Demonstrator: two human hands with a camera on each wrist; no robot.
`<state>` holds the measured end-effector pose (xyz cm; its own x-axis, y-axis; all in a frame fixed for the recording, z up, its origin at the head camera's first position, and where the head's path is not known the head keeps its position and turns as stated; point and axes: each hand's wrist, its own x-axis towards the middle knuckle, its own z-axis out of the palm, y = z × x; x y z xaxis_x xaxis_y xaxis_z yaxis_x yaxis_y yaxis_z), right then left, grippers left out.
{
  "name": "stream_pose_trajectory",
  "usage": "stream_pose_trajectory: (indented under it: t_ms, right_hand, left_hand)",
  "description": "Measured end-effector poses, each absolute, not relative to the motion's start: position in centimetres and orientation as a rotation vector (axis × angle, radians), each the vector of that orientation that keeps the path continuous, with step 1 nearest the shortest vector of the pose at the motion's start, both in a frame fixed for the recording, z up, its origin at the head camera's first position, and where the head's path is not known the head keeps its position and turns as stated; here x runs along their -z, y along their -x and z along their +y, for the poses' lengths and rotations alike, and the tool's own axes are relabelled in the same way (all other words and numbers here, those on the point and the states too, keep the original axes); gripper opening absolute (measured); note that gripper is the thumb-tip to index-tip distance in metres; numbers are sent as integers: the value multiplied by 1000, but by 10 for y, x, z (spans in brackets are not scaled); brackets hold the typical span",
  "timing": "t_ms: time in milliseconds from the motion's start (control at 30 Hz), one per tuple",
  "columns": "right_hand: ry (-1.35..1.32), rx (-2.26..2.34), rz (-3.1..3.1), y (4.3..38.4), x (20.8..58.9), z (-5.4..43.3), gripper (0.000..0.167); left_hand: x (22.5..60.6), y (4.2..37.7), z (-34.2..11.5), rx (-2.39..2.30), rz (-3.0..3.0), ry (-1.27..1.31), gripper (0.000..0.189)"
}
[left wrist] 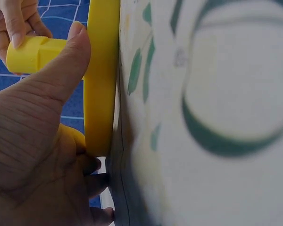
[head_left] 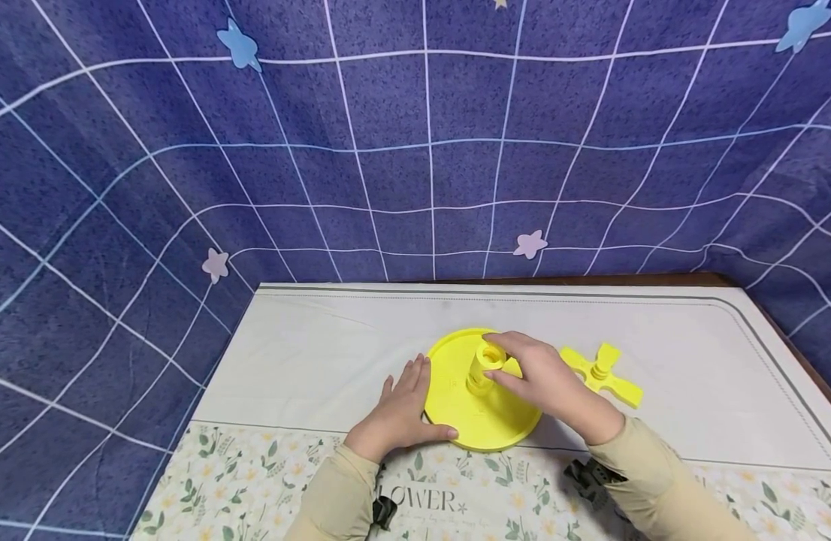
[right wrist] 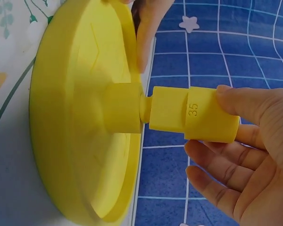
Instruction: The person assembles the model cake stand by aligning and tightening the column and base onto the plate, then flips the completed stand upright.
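Observation:
A round yellow dish (head_left: 459, 417) with a raised rim lies on the table, a short post (right wrist: 125, 108) standing at its centre. My left hand (head_left: 402, 413) rests against the dish's left side, fingers straight along the rim and thumb at the near edge. Between thumb and fingertips, my right hand (head_left: 547, 376) pinches a yellow stepped cylinder (right wrist: 205, 114) marked "35". It stands in line above the post; a narrower neck (right wrist: 145, 109) shows between them. The cylinder's top has a round hole in the head view.
A yellow cross-shaped piece (head_left: 601, 373) with flat arms and a raised hub lies right of the dish, partly behind my right hand. The white table cover (head_left: 307, 353) has a floral front strip. Blue gridded cloth (head_left: 388, 173) hangs behind the table and at its sides.

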<state>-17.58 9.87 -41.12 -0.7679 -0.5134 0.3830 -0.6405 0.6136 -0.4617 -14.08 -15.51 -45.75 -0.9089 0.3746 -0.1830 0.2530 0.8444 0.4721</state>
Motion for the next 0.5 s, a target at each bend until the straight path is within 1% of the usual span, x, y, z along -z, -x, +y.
stream_pose_trajectory:
  t_ms: [200,500]
  right_hand:
    - [-989,-839,-2634,177,414,94,51]
    - [-972,-881,-2602,178,418,92,52]
  left_hand:
    - [456,140,-155,-659,2751,-479,123]
    - [457,141,-156,-653,2751,-492,123]
